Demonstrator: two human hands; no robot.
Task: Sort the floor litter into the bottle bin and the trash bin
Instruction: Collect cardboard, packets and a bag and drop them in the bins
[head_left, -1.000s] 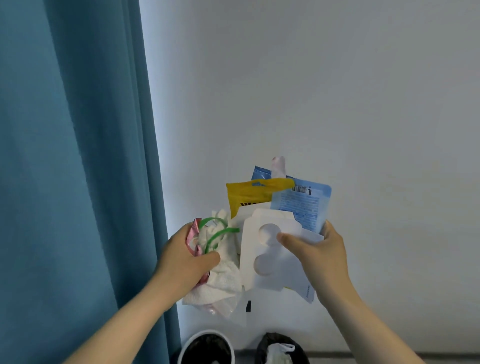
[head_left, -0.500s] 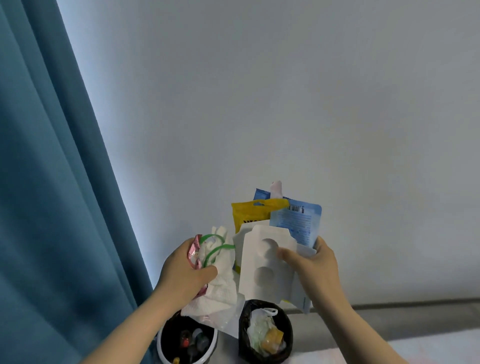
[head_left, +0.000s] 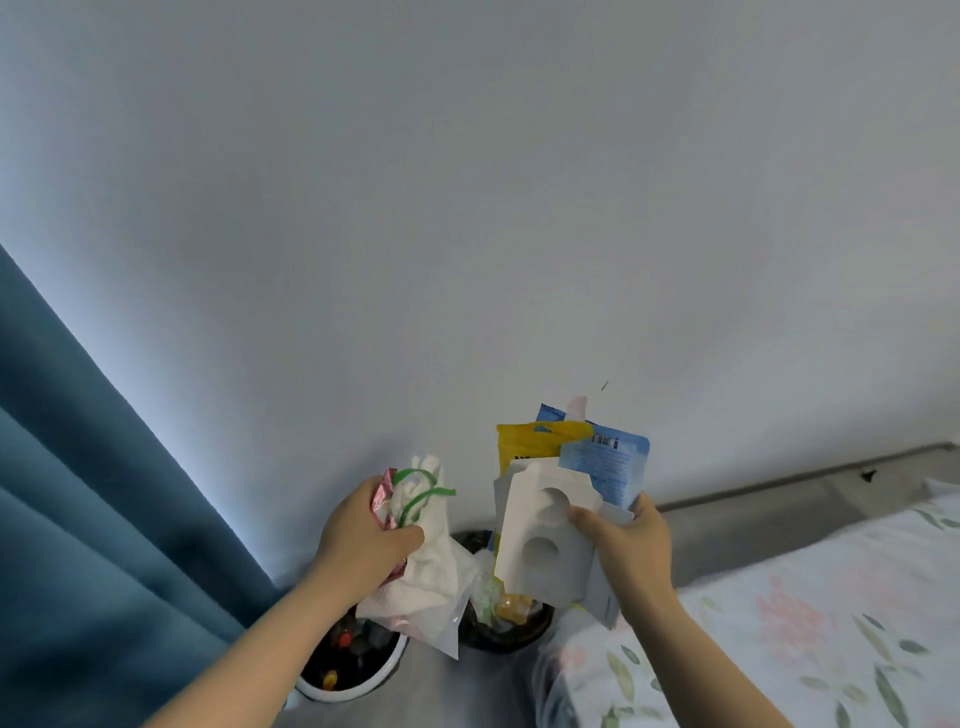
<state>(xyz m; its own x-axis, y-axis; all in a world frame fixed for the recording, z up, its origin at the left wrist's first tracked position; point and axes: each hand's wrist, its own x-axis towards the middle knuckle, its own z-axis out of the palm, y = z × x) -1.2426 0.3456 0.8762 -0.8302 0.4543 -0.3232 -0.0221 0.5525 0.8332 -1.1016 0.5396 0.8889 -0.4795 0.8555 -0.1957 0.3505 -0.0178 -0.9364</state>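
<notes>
Left grip (head_left: 363, 545) clamped crumpled white tissue (head_left: 436, 566); right grip (head_left: 634, 545) clamped a flat white cardboard insert (head_left: 519, 571). Both handfuls, I judge, awaited the part-filled black trash bin (head_left: 498, 642), lower centre.

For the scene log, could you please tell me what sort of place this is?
Probably a bedroom at home: a floral bedspread at the right, a teal curtain beside a plain wall, and two small bins below the hands, a white-rimmed bin and a black-lined bin.
</notes>
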